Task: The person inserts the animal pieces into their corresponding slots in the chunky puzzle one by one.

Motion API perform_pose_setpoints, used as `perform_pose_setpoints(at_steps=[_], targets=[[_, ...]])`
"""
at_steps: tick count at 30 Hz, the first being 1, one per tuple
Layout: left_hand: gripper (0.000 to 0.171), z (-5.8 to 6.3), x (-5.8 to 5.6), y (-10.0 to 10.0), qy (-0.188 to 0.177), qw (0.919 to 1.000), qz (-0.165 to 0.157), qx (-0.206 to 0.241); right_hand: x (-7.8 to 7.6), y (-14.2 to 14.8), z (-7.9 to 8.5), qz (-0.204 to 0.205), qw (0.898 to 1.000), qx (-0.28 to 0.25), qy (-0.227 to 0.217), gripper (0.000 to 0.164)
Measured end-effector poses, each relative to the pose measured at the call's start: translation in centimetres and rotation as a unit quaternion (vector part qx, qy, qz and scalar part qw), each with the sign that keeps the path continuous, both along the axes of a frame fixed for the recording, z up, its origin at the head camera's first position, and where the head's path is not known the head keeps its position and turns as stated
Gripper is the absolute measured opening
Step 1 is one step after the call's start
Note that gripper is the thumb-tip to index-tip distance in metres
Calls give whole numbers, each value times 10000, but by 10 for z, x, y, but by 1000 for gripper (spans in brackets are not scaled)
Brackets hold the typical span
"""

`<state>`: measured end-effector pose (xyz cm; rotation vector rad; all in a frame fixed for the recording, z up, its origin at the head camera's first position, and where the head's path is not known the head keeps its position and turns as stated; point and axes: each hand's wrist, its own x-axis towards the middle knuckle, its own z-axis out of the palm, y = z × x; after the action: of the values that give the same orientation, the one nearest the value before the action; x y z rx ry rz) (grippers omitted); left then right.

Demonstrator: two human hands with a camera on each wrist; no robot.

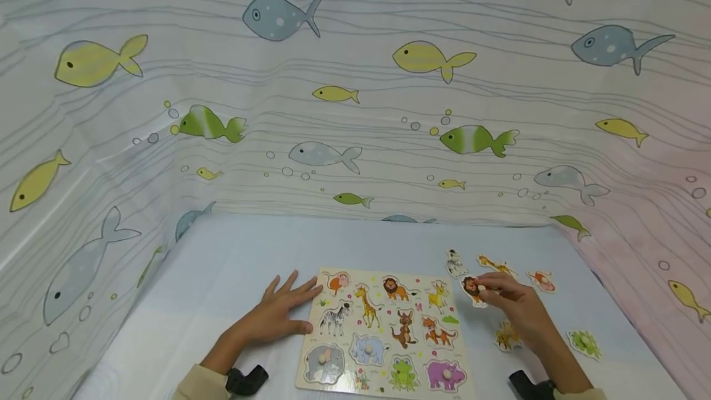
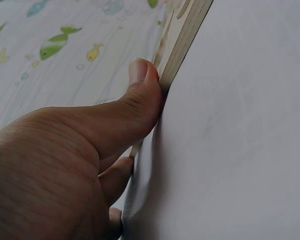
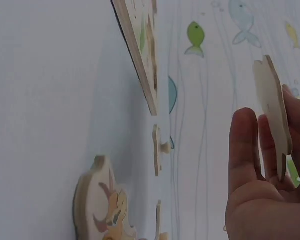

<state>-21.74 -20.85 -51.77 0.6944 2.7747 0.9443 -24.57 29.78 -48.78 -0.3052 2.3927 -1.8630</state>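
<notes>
My left hand [image 1: 278, 313] lies with fingers spread on the white table, its fingertips and thumb at the left edge of a wooden animal puzzle board [image 1: 355, 276]. The left wrist view shows that thumb against the board's side. Right of the board, my right hand [image 1: 519, 307] pinches a lion puzzle piece [image 1: 471, 289] between thumb and fingers. In the right wrist view the piece [image 3: 274, 115] stands on edge, raised above the table. On the board, knobs show on the elephant piece [image 1: 324, 363], the blue animal piece [image 1: 368, 349] and the purple hippo piece [image 1: 447, 375].
Loose pieces lie right of the board: a zebra [image 1: 454, 263], a giraffe [image 1: 494, 262], a pink-and-orange piece [image 1: 541, 281], an orange animal [image 1: 507, 336] near my right wrist, and a green piece [image 1: 584, 344]. Fish-patterned sheeting [image 1: 383, 116] surrounds the table.
</notes>
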Motion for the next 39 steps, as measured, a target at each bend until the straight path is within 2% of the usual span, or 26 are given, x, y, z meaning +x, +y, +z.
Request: perform_pose_setpoints(at_steps=[10,17,25,33,39], targets=[[84,1,1,-5,-71,9998,182,-31,-2,-39,1,0,9973,-131,716,26],[84,-3,1,-4,-30,9999,117,-27,3,-57,2,-155,9994,-84,291,30],[84,-2,0,1,6,10000,81,50,-1,-72,9,-315,9989,17,349,31],[83,-3,-1,-1,61,9999,83,-49,-6,-87,18,107,9981,-47,609,28],[84,-2,-1,-1,13,10000,67,-27,-11,-99,26,402,9976,33,558,25]])
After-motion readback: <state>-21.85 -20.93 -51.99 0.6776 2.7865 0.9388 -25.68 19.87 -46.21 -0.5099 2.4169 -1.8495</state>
